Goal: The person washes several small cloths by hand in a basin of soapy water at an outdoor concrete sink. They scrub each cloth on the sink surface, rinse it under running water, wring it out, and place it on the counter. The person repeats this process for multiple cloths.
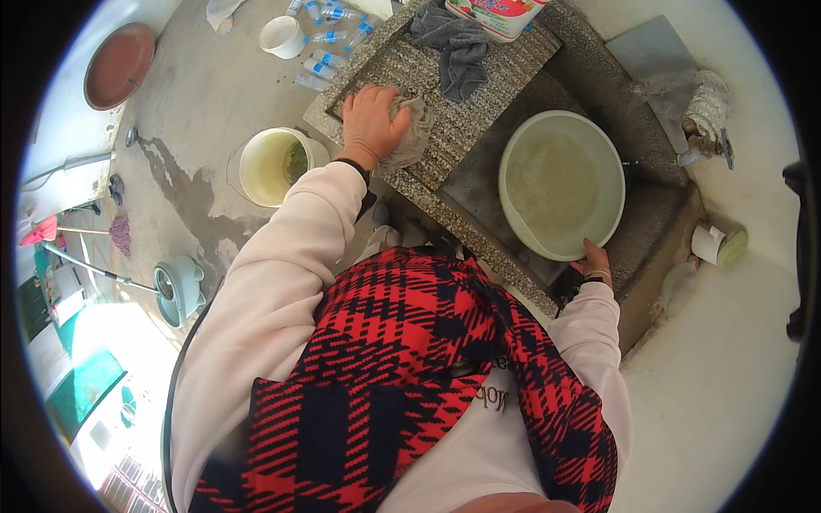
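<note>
A wet beige-grey cloth (pixel 414 131) lies bunched on the ribbed stone washboard (pixel 507 70) of a sink. My left hand (pixel 372 122) grips its left side, with the thumb over the fabric. My right hand (pixel 593 261) holds the near rim of a pale green plastic basin (pixel 561 183), thumb on the inside. Cloudy water appears to fill the basin, which sits in the deep sink trough (pixel 474 173). A dark grey cloth (pixel 458 51) lies crumpled farther up the washboard, beside a white and red plastic container (pixel 497 16).
A tap (pixel 702 151) wrapped in pale material juts from the right wall. Left of the sink stand a cream bucket (pixel 272 167) and a small white bucket (pixel 282 37). Several plastic bottles (pixel 330 36) lie behind. A mop bucket (pixel 176 292) stands farther left on the partly wet floor.
</note>
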### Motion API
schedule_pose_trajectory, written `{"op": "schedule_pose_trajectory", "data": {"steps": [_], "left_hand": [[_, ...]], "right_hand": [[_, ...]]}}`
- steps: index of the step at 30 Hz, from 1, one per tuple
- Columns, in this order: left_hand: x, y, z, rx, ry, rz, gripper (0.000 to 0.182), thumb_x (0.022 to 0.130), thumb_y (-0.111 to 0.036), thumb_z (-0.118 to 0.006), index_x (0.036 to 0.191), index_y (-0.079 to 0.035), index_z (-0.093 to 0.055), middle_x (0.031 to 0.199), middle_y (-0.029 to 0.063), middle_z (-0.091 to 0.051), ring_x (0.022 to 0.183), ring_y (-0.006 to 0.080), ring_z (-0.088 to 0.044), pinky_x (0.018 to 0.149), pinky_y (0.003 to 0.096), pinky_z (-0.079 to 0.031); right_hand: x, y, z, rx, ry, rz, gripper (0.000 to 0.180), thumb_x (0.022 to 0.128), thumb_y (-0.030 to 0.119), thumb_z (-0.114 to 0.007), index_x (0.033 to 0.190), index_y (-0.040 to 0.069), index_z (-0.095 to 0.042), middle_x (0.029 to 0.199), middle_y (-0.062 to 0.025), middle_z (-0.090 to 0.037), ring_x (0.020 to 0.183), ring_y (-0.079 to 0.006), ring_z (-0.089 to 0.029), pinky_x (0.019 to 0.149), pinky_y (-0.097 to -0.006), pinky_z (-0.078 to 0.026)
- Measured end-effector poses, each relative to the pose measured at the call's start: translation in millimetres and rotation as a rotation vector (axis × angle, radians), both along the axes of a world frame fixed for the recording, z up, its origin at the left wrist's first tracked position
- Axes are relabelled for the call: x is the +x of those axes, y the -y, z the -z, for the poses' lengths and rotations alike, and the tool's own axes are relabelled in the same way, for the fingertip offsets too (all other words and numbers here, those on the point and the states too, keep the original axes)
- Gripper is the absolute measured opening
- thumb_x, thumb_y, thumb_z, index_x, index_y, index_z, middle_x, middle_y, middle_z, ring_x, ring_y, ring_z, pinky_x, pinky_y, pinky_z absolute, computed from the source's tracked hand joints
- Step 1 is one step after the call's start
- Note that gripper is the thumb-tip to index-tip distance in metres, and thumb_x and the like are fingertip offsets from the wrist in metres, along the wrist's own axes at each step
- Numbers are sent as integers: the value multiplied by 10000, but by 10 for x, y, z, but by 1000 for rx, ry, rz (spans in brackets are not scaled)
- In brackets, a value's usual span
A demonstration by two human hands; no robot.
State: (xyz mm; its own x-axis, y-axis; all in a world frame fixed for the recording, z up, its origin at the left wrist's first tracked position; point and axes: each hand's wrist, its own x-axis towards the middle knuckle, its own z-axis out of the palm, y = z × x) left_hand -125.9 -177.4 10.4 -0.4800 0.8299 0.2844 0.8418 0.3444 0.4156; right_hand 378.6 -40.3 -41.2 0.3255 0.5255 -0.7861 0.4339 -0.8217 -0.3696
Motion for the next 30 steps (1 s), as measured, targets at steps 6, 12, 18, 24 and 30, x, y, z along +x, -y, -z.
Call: {"op": "schedule_pose_trajectory", "data": {"steps": [6,12,18,24,30], "left_hand": [[20,-10,-35,0,55,2,351,774,-362,-536,1038,-134,-582,1080,69,-559,1136,274,-440,979,490,-269],[10,-18,-11,-9,70,-4,349,774,-366,-543,1037,-140,-581,1088,66,-560,1152,274,-429,982,505,-264],[13,-1,24,27,8,-11,332,778,-339,-544,1040,-138,-585,1084,93,-561,1134,280,-441,965,477,-277],[21,2,-7,11,22,-7,335,782,-339,-541,1044,-133,-581,1089,89,-557,1136,284,-440,969,487,-271],[23,-5,-15,14,30,3,327,783,-340,-542,1029,-129,-582,1074,81,-555,1121,273,-446,966,485,-272]], "right_hand": [[-454,-380,-967,202,-134,-180,377,840,247,-532,1052,-63,-498,874,-131,-600,652,-217,-601,555,-333,-537],[-911,-567,-1180,440,-98,-235,358,810,219,-565,1020,-61,-490,866,-146,-586,641,-228,-602,531,-317,-536],[-849,-432,-1143,410,-199,-113,487,803,320,-607,1131,1,-439,952,-150,-586,724,-246,-621,664,-392,-532],[-681,-151,-850,126,-484,155,455,831,253,-540,1205,29,-409,1069,-162,-551,890,-270,-596,703,-426,-526],[-824,-296,-984,196,-271,-55,463,722,93,-482,1165,-30,-435,1016,-183,-561,829,-320,-612,624,-410,-545]]}}
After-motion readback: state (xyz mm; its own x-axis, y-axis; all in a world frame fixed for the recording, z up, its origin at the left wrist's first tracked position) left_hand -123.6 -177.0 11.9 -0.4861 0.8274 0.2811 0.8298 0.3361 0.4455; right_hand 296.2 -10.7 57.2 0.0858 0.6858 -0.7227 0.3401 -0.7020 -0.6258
